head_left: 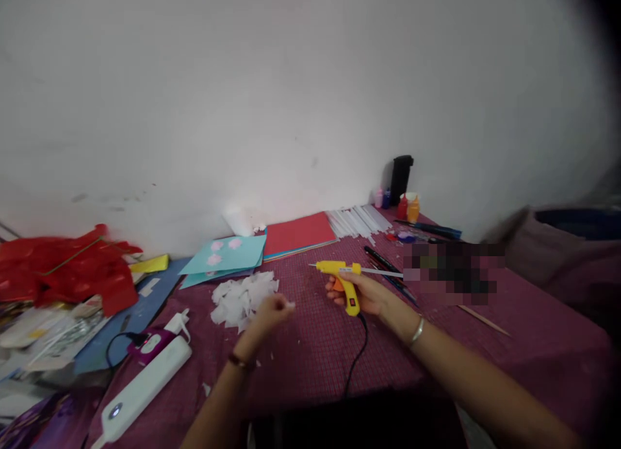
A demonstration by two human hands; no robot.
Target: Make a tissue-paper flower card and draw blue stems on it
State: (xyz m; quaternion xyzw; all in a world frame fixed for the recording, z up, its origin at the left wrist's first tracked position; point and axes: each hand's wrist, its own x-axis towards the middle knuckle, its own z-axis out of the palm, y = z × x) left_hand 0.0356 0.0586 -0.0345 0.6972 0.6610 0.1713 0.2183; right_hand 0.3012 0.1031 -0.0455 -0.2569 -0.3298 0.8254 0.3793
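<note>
In my right hand (363, 294) is a yellow glue gun (334, 268), its nozzle pointing left. A clear glue stick (383, 272) juts from its back, and a black cord (358, 358) hangs from the handle. My left hand (272, 313) is closed, pinching a small white paper piece (290, 306) at the fingertips, a short way left of the gun. Just behind that hand lies a heap of white paper pieces (237, 298). Light blue card sheets (194, 258) with pale pink flower shapes on top lie farther back.
Red sheets (301, 234) and a row of glue sticks (359, 221) lie along the wall. Paint bottles (413, 209) stand at the back right. Pens (383, 260) and a wooden stick (485, 320) are on the right. At left are a white power strip (145, 391) and red plastic (68, 261).
</note>
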